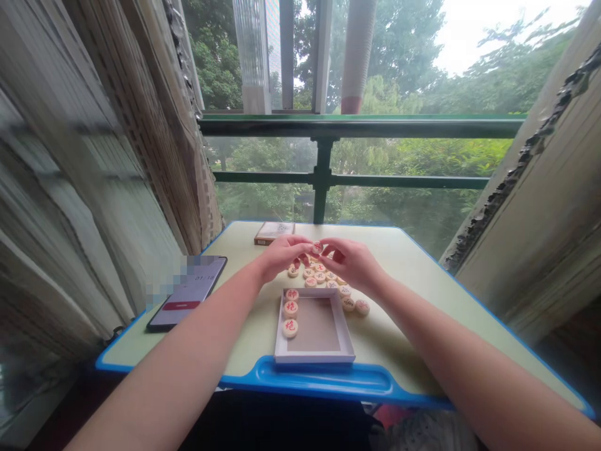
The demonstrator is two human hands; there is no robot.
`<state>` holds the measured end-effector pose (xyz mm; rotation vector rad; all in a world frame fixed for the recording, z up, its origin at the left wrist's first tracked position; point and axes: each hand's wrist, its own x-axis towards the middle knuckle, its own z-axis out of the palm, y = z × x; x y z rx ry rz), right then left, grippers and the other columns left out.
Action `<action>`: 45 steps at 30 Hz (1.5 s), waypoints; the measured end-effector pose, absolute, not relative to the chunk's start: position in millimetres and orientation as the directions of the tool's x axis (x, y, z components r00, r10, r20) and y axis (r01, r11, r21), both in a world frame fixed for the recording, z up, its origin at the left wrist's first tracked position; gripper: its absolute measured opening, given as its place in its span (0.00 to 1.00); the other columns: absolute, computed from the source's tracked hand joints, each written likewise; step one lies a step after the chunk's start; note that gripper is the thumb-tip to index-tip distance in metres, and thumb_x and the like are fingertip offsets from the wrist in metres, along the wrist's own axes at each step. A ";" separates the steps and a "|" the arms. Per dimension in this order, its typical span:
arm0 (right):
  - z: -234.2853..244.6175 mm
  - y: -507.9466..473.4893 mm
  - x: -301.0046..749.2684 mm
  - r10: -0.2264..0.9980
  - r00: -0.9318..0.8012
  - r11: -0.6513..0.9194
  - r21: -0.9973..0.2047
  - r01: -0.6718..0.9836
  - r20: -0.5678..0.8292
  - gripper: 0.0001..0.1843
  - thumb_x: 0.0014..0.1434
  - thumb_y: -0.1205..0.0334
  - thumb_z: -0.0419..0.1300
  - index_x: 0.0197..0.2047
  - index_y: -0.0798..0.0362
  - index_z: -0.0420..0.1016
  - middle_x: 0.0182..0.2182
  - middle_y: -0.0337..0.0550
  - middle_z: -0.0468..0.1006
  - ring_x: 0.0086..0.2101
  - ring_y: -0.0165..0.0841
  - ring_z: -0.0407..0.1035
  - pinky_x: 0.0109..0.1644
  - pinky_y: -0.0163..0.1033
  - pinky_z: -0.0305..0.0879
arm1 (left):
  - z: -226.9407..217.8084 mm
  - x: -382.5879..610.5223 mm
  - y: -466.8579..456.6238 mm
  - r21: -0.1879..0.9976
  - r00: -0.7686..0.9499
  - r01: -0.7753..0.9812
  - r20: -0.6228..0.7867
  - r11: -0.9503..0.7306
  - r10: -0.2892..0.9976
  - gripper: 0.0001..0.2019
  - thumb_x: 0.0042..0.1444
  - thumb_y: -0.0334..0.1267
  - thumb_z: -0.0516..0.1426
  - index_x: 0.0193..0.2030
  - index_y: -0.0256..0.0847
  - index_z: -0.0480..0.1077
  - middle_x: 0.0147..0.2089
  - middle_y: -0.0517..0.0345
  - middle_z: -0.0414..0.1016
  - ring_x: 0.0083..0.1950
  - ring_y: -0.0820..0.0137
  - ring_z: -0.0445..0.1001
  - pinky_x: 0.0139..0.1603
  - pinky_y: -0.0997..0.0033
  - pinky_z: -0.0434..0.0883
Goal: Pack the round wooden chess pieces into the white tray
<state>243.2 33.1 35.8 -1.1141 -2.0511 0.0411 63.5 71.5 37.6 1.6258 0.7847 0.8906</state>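
Bare forearms (pixel 195 351) reach up from the lower corners and converge over a pale table (pixel 413 250) edged in blue. Where they meet, the left hand (pixel 284 257) and the right hand (pixel 354 260) pinch one small round game piece (pixel 318 247) between their fingertips, raised beyond the far wall of the open box and above the scattered pieces; how the grip is shared between the two is hard to tell at this size. For so small a disc, a light hold on opposite sides of the rim should serve best, leaving the marked face uncovered to read, and lifted wrists would spare the loose pieces (pixel 320 276) beneath from being nudged. One hand ought to have it firmly before the other lets go. The shallow open box (pixel 314 359) sits by the blue trough (pixel 323 378) at the table's near edge; three pieces with red characters (pixel 290 309) lie face up inside it, in a column along the left wall, the farthest near the corner. Near the table's far edge rests a flat case (pixel 275 232), its contents not readable from here. Left of the left forearm lies a phone (pixel 192 291).
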 end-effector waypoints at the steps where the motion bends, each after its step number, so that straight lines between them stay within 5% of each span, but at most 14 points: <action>1: 35.9 33.1 243.6 0.723 -0.298 0.608 -0.369 0.703 0.623 0.10 0.52 0.62 0.58 0.39 0.53 0.72 0.27 0.39 0.77 0.22 0.25 0.66 0.29 0.31 0.63 | 37.6 63.1 72.0 0.976 0.500 0.048 0.160 -0.211 0.851 0.13 0.47 0.43 0.59 0.36 0.34 0.74 0.30 0.53 0.74 0.27 0.76 0.69 0.25 0.76 0.60; 7: 35.9 33.9 244.2 0.727 -0.315 0.595 -0.332 0.732 0.610 0.05 0.53 0.62 0.57 0.32 0.54 0.72 0.24 0.39 0.75 0.22 0.25 0.65 0.28 0.31 0.61 | 39.8 60.6 71.1 0.980 0.533 0.075 0.116 -0.183 0.838 0.12 0.49 0.42 0.57 0.31 0.34 0.72 0.27 0.55 0.73 0.27 0.76 0.69 0.26 0.76 0.61; 13: 35.1 31.3 241.4 0.726 -0.358 0.626 -0.349 0.698 0.587 0.10 0.52 0.61 0.58 0.40 0.54 0.72 0.26 0.39 0.75 0.23 0.25 0.65 0.29 0.31 0.62 | 38.2 59.6 72.9 0.984 0.545 0.083 0.088 -0.158 0.834 0.11 0.47 0.42 0.58 0.29 0.34 0.71 0.24 0.55 0.72 0.27 0.75 0.69 0.26 0.76 0.61; 20: 34.5 27.0 239.9 0.718 -0.423 0.661 -0.351 0.663 0.553 0.08 0.51 0.62 0.59 0.36 0.54 0.73 0.25 0.39 0.73 0.23 0.25 0.63 0.29 0.31 0.60 | 36.7 55.5 73.8 0.989 0.601 0.103 0.021 -0.103 0.799 0.11 0.45 0.41 0.59 0.27 0.33 0.72 0.22 0.56 0.71 0.25 0.75 0.68 0.25 0.75 0.60; 29: 55.5 4.2 232.5 0.815 -0.521 0.579 -0.371 0.726 0.252 0.09 0.49 0.59 0.59 0.34 0.53 0.73 0.21 0.34 0.68 0.21 0.24 0.58 0.25 0.30 0.51 | 40.6 52.8 76.0 0.984 0.494 0.128 0.048 -0.127 0.868 0.07 0.45 0.37 0.57 0.27 0.33 0.71 0.22 0.58 0.69 0.19 0.80 0.61 0.18 0.78 0.53; 45: 47.5 -28.9 204.4 0.619 -0.770 0.785 -0.148 0.601 0.155 0.07 0.49 0.61 0.61 0.34 0.51 0.75 0.29 0.40 0.74 0.24 0.27 0.63 0.25 0.32 0.50 | 34.7 54.7 80.3 0.961 0.530 0.209 0.044 -0.181 0.847 0.10 0.46 0.41 0.58 0.27 0.33 0.72 0.20 0.60 0.67 0.20 0.79 0.61 0.20 0.77 0.55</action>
